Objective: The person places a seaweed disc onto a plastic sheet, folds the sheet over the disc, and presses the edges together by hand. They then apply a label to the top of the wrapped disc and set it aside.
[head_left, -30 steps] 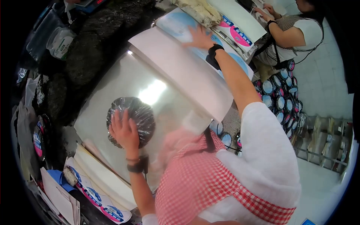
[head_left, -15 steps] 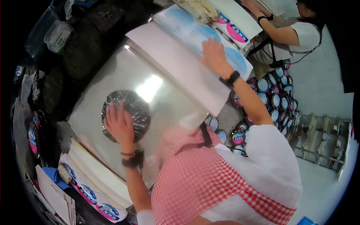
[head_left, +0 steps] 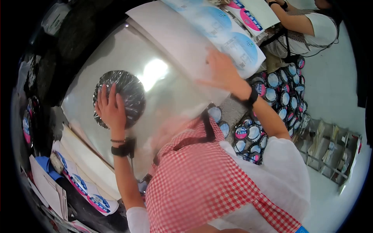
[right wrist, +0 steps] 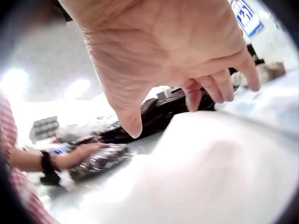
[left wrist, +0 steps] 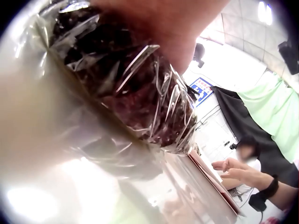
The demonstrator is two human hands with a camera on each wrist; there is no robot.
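A round dark bundle in clear wrap [head_left: 134,95] lies on the shiny metal tabletop [head_left: 89,77]; the left wrist view shows its crinkled plastic [left wrist: 154,98] close up. My left hand [head_left: 112,110] rests flat on its left part, fingers extended. Over the lower right part of a white sheet [head_left: 171,35] is my right hand [head_left: 225,73], blurred, thumb spread away from the fingers. In the right wrist view the right hand [right wrist: 163,51] hangs above white paper with nothing held. Beside that sheet lies a strip of blue round labels [head_left: 239,50].
Many wrapped round packs [head_left: 272,95] are piled right of the table. Pink and blue label sheets [head_left: 81,184] lie at lower left. A dark heap [head_left: 74,50] is beyond the table's left edge. Another person [head_left: 299,31] works at upper right; a wire rack [head_left: 328,151] stands right.
My right hand has moved off the blue labels, toward me and over the white sheet's lower end. The left hand stays on the bundle. The head view has shifted, moving the table up and left.
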